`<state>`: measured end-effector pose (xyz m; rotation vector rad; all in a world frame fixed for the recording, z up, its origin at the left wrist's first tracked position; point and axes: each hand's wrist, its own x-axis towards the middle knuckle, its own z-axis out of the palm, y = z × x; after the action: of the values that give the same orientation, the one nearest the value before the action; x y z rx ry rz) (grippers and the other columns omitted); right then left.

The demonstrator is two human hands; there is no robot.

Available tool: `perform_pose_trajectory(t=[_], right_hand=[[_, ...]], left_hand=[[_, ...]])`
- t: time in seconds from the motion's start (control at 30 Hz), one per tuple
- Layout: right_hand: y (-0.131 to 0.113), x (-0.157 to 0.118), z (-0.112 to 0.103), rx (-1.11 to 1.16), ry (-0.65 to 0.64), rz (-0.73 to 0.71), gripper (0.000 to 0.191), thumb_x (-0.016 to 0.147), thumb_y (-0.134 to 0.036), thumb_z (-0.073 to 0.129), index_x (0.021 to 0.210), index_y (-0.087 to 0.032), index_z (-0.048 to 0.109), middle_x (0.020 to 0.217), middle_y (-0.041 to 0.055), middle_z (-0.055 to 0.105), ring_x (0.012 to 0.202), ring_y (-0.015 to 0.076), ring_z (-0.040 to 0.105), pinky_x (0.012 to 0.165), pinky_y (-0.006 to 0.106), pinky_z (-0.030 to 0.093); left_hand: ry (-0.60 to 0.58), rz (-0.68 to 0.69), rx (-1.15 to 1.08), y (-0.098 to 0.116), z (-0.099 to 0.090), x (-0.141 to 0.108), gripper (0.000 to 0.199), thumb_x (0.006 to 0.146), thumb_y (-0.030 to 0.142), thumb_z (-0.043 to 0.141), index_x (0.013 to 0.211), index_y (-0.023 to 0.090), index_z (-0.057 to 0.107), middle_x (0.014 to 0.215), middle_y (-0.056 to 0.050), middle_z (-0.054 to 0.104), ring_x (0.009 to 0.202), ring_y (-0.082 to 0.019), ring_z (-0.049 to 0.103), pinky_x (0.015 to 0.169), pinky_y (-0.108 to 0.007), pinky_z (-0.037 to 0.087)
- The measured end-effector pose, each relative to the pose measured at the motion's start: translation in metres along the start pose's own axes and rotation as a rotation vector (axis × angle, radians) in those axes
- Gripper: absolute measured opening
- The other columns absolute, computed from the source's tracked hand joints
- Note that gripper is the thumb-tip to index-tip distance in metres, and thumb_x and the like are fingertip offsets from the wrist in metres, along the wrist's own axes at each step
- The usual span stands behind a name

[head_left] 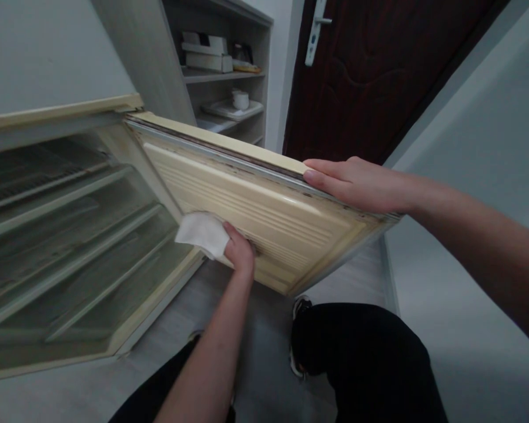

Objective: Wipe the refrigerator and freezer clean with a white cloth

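A cream-coloured fridge door [247, 205] stands open, its ribbed inner side facing me, with dark grime along the grey seal. My left hand [239, 249] is closed on a white cloth [203, 231], which lies against the lower inner panel near the hinge side. Flat along the door's top edge rests my right hand [357, 183], palm down, its fingers stretched out and holding nothing. To the left is the open fridge body [114, 346], with a wire rack and several clear drawer fronts inside.
Behind the door, a grey shelf unit [268, 76] holds white boxes [207, 54] and a white cup [240, 100] on a tray. A dark red door [357, 76] stands beyond. A pale wall [476, 235] is at the right; my legs are below.
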<state>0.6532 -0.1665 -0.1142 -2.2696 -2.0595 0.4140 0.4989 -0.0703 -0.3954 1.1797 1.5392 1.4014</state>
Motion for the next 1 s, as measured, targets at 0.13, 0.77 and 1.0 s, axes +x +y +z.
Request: perform_pose_trajectory(t=[0.13,0.77,1.0], right_hand=[[0.007,0.003,0.000,-0.039,0.024,-0.001,0.059,0.108,-0.066,0.025,0.136,-0.030,0.064,0.112,0.0046,0.076,0.103,0.0281,0.069,0.097,0.038,0.050],[0.005,0.004,0.001,-0.133,0.072,-0.034,0.057,0.114,-0.053,0.023,0.135,-0.023,0.067,0.119,0.0010,0.073,0.108,0.0253,0.067,0.105,0.043,0.047],[0.004,0.004,0.001,-0.106,0.057,0.001,0.053,0.113,-0.055,0.026,0.131,-0.027,0.067,0.118,0.0034,0.074,0.102,0.0256,0.068,0.098,0.040,0.047]], left_hand=[[-0.134,-0.015,-0.036,0.000,0.021,-0.124,0.063,0.105,0.060,0.041,0.144,0.014,0.058,0.157,-0.018,0.052,0.156,-0.022,0.036,0.132,-0.034,0.028],[-0.244,-0.104,-0.085,0.014,0.026,-0.181,0.063,0.104,0.059,0.042,0.142,0.012,0.060,0.152,-0.020,0.057,0.157,-0.027,0.036,0.135,-0.042,0.024],[-0.194,-0.150,-0.019,0.016,0.016,-0.117,0.067,0.109,0.052,0.029,0.157,0.007,0.041,0.157,-0.022,0.050,0.160,-0.025,0.026,0.136,-0.046,0.017]])
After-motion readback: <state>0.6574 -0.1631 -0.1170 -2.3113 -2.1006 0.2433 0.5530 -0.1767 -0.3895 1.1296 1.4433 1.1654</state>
